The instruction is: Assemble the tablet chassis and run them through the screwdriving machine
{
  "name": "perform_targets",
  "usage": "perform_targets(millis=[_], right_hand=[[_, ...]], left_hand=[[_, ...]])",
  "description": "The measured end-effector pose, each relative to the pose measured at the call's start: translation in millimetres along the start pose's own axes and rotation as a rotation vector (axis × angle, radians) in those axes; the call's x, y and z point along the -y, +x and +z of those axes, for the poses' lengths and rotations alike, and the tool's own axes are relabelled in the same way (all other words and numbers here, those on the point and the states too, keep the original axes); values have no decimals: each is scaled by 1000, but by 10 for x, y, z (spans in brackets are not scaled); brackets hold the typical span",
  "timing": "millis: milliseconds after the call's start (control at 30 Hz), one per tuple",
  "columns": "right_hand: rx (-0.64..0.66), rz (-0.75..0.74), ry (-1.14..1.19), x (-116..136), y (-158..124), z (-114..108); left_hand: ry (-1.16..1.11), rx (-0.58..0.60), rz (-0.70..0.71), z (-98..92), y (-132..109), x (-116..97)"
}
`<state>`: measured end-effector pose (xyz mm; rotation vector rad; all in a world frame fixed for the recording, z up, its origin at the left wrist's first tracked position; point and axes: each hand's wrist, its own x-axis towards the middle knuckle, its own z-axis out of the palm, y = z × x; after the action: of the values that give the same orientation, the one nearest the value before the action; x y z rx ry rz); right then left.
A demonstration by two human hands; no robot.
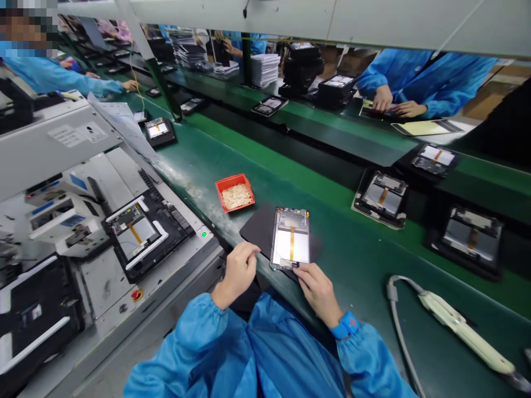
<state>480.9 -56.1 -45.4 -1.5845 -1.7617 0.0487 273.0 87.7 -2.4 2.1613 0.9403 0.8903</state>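
Observation:
An opened tablet (291,237), its silver battery and orange ribbon cable exposed, lies tilted over a thin dark pad (256,229) on the green bench. My right hand (318,292) grips the tablet's lower right corner between thumb and fingers. At the pad's near left edge is my left hand (239,272), its fingers curled and closed. What they hold, if anything, I cannot make out. Just beyond the pad stands a red tray (218,189) filled with small pale pieces.
To my left is a machine (103,309) with another opened tablet (135,235) in its black fixture. An electric screwdriver (467,331) and its cable lie at the right. Several opened tablets line the far conveyor, where a co-worker's hands (384,99) handle a dark part.

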Motion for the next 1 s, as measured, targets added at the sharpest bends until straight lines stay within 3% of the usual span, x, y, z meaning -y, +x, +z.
perform_targets(millis=[167,233,500,700,800,900,1000], right_hand=[[94,-35,-93,11,-14,-32],[134,-34,-178,12,-33,-69],[268,53,-328,20,-81,-231],[327,52,-480,22,49,-301],[275,71,-444,-68,-27,-379],[220,175,-403,-139,-128,-382],[221,224,-372,-156,-175,-313]], left_hand=[[257,353,286,252,-189,-116],[378,432,343,339,-229,-128],[619,443,455,474,-368,-158],[550,432,448,460,-345,-188],[329,347,242,375,-302,-114],[-62,237,-215,339,-274,8],[-518,283,-584,407,-230,60]])
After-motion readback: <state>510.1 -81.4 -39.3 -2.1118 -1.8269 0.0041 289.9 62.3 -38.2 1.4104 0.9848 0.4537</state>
